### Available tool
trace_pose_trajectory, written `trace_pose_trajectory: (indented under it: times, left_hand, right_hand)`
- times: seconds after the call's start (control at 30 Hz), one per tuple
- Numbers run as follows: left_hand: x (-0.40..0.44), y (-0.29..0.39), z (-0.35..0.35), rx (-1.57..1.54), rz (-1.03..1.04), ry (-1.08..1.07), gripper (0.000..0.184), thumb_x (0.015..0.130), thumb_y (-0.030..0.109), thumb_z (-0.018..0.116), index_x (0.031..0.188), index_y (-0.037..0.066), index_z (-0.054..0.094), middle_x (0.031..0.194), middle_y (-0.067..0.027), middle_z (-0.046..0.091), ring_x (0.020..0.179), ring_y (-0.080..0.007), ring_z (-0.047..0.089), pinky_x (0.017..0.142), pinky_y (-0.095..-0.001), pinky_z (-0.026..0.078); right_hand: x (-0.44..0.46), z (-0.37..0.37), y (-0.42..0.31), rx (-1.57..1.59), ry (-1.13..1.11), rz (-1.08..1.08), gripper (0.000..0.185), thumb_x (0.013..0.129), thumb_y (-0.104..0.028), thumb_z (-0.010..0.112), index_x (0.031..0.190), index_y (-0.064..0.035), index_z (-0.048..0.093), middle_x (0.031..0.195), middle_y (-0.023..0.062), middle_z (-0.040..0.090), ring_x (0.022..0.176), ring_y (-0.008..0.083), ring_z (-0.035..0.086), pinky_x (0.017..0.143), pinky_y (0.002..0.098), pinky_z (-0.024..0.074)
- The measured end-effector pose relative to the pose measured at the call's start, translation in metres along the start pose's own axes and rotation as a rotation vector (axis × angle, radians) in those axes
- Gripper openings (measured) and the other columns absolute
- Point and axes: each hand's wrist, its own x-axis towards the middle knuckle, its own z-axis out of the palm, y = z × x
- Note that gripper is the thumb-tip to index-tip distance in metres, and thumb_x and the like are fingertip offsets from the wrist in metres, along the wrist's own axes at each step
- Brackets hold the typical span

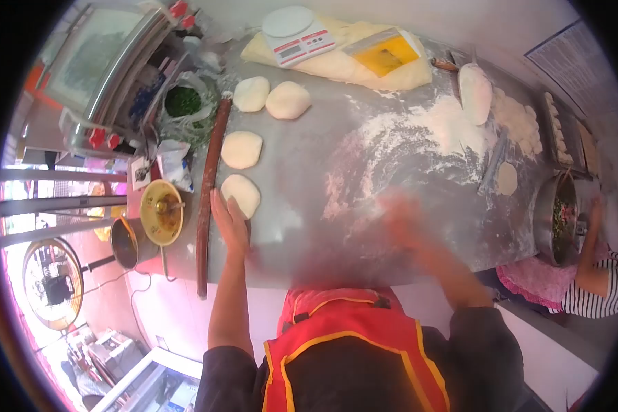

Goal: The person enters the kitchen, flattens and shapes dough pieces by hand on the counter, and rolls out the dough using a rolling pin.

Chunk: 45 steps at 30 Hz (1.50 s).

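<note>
My left hand rests at the left of the worktop with its fingers stretched out. It lies between a long wooden rolling pin and the nearest round dough piece, its fingers against the dough's edge. Beyond that piece lie another dough round and a side-by-side pair, a smaller one and a larger one. Over the middle of the worktop, close to the scattered flour, my right hand is smeared by motion; its fingers cannot be made out.
At the back, a kitchen scale sits on a large covered dough mass. On the left are a yellow bowl and chopped greens. To the right, a co-worker in stripes stands by a metal bowl of filling.
</note>
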Motion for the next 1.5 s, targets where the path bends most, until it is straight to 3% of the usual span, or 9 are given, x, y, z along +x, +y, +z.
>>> trace_pose_trajectory:
  times: [0.1,0.2,0.27,0.37,0.5,0.6,0.87,1.17,1.5]
  left_hand:
    - [0.025,-0.011,-0.010,-0.279,-0.302,-0.174,0.046,0.092,0.026,0.057,0.123,-0.008,0.054,0.122,-0.0278,0.057,0.118,-0.0374,0.053,0.100,-0.0418,0.039]
    - [0.043,-0.007,-0.017,-0.067,-0.281,-0.220,0.050,0.082,0.028,0.071,0.112,-0.010,0.059,0.103,-0.0221,0.066,0.095,-0.0323,0.065,0.082,-0.0390,0.050]
    - [0.051,0.000,-0.024,-0.230,-0.471,-0.384,0.046,0.076,0.027,0.076,0.105,-0.007,0.062,0.096,-0.0172,0.067,0.083,-0.0268,0.066,0.071,-0.0363,0.051]
    - [0.037,-0.005,-0.021,-0.447,-0.530,-0.415,0.036,0.075,0.021,0.078,0.098,-0.002,0.062,0.087,-0.0103,0.065,0.069,-0.0192,0.063,0.059,-0.0315,0.049]
    - [0.026,0.054,-0.047,-0.767,-0.749,-0.323,0.025,0.080,0.014,0.073,0.095,0.003,0.056,0.082,-0.0049,0.061,0.062,-0.0147,0.058,0.055,-0.0285,0.047]
    - [0.017,0.066,-0.036,-0.985,-0.844,-0.392,0.027,0.082,0.011,0.070,0.101,0.003,0.053,0.082,-0.0035,0.060,0.064,-0.0150,0.058,0.058,-0.0287,0.049]
    - [-0.059,0.156,0.047,-0.519,0.506,-0.336,0.031,0.080,0.010,0.067,0.107,0.002,0.053,0.113,-0.0186,0.060,0.107,-0.0404,0.056,0.088,-0.0438,0.047]
    - [-0.062,0.166,0.078,-0.112,0.450,-0.500,0.054,0.092,0.020,0.045,0.143,0.004,0.035,0.151,-0.0154,0.030,0.142,-0.0298,0.024,0.116,-0.0439,0.018]
    - [-0.050,0.169,0.079,0.053,0.476,-0.599,0.060,0.093,0.025,0.044,0.146,0.003,0.027,0.154,-0.0149,0.021,0.143,-0.0299,0.018,0.116,-0.0437,0.016]
  right_hand:
    - [0.027,-0.007,0.038,0.159,0.422,0.343,0.053,0.092,-0.026,0.050,0.142,-0.0145,0.039,0.149,0.0139,0.034,0.139,0.0375,0.026,0.109,0.0611,0.0213]
    - [0.056,-0.047,-0.027,0.128,-0.017,0.158,0.053,0.092,-0.026,0.051,0.142,-0.0142,0.039,0.149,0.0145,0.032,0.139,0.0381,0.026,0.109,0.0631,0.0204]
    - [0.045,-0.009,-0.069,0.205,0.321,-0.279,0.052,0.091,-0.027,0.052,0.140,-0.0138,0.040,0.148,0.0138,0.035,0.139,0.0370,0.027,0.109,0.0630,0.0204]
    - [0.022,-0.022,-0.088,0.245,0.164,-0.324,0.051,0.091,-0.028,0.052,0.139,-0.0137,0.042,0.147,0.0134,0.036,0.139,0.0356,0.028,0.110,0.0624,0.0192]
    - [0.011,-0.003,-0.052,0.483,0.336,0.074,0.047,0.092,-0.026,0.053,0.135,-0.0079,0.046,0.136,0.0173,0.048,0.130,0.0374,0.040,0.109,0.0564,0.0247]
    - [-0.001,-0.038,-0.053,0.628,0.432,0.057,0.044,0.092,-0.021,0.055,0.133,-0.0038,0.048,0.128,0.0200,0.053,0.120,0.0391,0.047,0.104,0.0486,0.0339]
    - [-0.009,-0.032,-0.064,0.936,0.453,0.138,0.043,0.095,-0.019,0.052,0.134,-0.0015,0.046,0.133,0.0219,0.048,0.125,0.0366,0.045,0.103,0.0399,0.0370]
    - [0.051,-0.002,-0.100,0.459,0.605,-0.077,0.058,0.095,-0.032,0.046,0.139,0.0022,0.034,0.144,0.0249,0.035,0.134,0.0438,0.032,0.109,0.0561,0.0237]
    - [0.058,-0.012,-0.097,0.365,0.573,-0.025,0.059,0.095,-0.034,0.047,0.142,-0.0019,0.033,0.145,0.0226,0.035,0.132,0.0415,0.034,0.107,0.0556,0.0265]
